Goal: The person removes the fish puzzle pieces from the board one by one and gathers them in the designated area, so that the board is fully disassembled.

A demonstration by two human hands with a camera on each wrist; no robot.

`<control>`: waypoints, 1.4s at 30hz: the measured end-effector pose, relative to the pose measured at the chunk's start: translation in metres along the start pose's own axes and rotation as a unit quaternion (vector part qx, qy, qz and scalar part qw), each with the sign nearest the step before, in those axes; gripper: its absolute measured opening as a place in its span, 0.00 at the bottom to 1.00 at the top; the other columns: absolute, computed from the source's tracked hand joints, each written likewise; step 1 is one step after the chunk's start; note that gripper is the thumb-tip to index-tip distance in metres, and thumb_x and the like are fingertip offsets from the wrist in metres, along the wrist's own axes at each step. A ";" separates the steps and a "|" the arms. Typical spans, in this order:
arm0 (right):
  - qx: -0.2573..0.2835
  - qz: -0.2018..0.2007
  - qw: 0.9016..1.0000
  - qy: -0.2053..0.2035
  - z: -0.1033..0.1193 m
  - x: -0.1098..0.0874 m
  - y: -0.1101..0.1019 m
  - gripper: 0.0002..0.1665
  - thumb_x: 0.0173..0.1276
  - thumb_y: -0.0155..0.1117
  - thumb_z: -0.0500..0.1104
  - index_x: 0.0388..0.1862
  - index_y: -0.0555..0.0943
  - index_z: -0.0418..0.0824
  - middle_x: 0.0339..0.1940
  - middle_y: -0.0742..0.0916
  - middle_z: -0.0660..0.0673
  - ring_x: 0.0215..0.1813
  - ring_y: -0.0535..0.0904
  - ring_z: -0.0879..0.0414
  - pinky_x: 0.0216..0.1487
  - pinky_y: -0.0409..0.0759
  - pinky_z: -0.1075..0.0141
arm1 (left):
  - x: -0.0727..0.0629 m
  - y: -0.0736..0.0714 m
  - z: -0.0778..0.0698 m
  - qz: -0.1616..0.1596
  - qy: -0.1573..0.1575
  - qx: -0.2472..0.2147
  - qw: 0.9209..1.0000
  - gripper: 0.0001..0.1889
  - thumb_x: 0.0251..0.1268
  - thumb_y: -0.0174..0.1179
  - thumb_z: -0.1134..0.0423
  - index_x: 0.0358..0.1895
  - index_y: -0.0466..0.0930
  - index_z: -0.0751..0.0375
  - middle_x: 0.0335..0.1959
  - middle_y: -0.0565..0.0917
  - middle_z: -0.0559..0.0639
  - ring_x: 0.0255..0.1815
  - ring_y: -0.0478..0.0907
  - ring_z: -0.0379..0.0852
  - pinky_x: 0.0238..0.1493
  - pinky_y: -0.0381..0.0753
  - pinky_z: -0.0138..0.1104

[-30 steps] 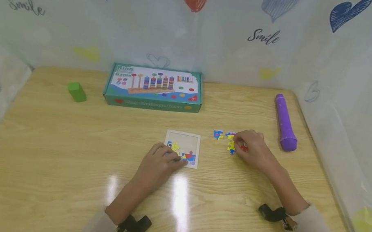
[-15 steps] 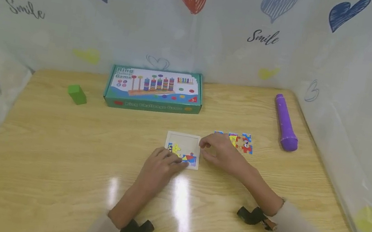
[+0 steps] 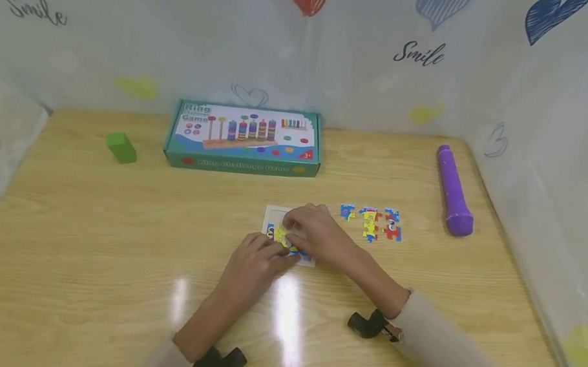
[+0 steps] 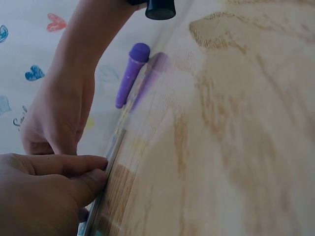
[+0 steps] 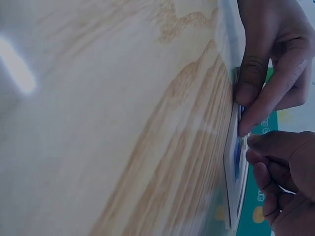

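A small square puzzle tray (image 3: 267, 215) lies on the table, with colourful puzzle pieces (image 3: 278, 234) in its lower part. My left hand (image 3: 252, 263) rests over the tray's near left corner, thumb and index finger pressing on it. Above the tray, my right hand (image 3: 319, 232) pinches a puzzle piece between thumb and fingertips; the piece is nearly hidden. In the right wrist view, the right fingertips (image 5: 253, 142) meet the tray face close beside the left index finger. Right of the tray lie several loose puzzle pieces (image 3: 371, 225) in yellow, red and blue.
Behind the tray stands a green Ring Challenge Game box (image 3: 245, 139). A green block (image 3: 122, 148) is at the far left, and a purple toy microphone (image 3: 454, 192) lies near the right table edge. A heart-printed curtain (image 3: 349, 69) borders the table.
My right hand has moved left from the loose pieces to over the tray, carrying a puzzle piece. My left hand has stayed at the tray's corner.
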State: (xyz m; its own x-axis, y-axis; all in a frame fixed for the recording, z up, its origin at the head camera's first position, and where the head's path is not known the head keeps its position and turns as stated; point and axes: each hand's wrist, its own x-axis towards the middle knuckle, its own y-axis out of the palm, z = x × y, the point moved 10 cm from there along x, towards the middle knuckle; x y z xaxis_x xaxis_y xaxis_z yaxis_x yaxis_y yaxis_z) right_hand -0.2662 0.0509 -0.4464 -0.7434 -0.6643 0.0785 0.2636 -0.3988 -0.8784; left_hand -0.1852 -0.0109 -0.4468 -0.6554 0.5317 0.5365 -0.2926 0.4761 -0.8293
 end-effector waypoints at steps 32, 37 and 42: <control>0.038 -0.020 0.998 0.053 -0.008 0.003 -0.014 0.12 0.60 0.66 0.34 0.44 0.84 0.37 0.40 0.87 0.47 0.43 0.78 0.53 0.55 0.72 0.57 | 0.001 -0.001 0.002 -0.004 -0.014 -0.013 1.000 0.14 0.53 0.74 0.69 0.42 0.92 0.47 0.38 0.88 0.44 0.38 0.77 0.47 0.51 0.77 0.40; 0.036 -0.040 0.997 0.053 -0.011 -0.007 -0.032 0.10 0.60 0.68 0.33 0.42 0.84 0.37 0.39 0.86 0.48 0.42 0.78 0.53 0.53 0.73 0.57 | 0.001 -0.002 0.003 -0.003 -0.018 -0.017 1.000 0.14 0.52 0.75 0.70 0.41 0.92 0.48 0.37 0.88 0.45 0.38 0.77 0.48 0.51 0.77 0.41; 0.024 -0.064 0.997 0.045 -0.017 -0.020 -0.046 0.08 0.60 0.68 0.33 0.40 0.84 0.38 0.37 0.86 0.49 0.41 0.78 0.54 0.52 0.73 0.57 | 0.000 -0.001 0.004 0.000 -0.021 -0.024 0.999 0.15 0.53 0.74 0.71 0.42 0.92 0.47 0.37 0.88 0.44 0.39 0.77 0.49 0.52 0.77 0.41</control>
State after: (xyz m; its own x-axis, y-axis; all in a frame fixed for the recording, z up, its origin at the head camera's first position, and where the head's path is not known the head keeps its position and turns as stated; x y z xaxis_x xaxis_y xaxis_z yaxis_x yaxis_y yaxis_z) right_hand -0.2741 0.0937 -0.4155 -0.8246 -0.5473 0.1433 0.1908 -0.5076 -0.8402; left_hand -0.1877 -0.0135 -0.4466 -0.6840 0.5019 0.5294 -0.2597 0.5107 -0.8196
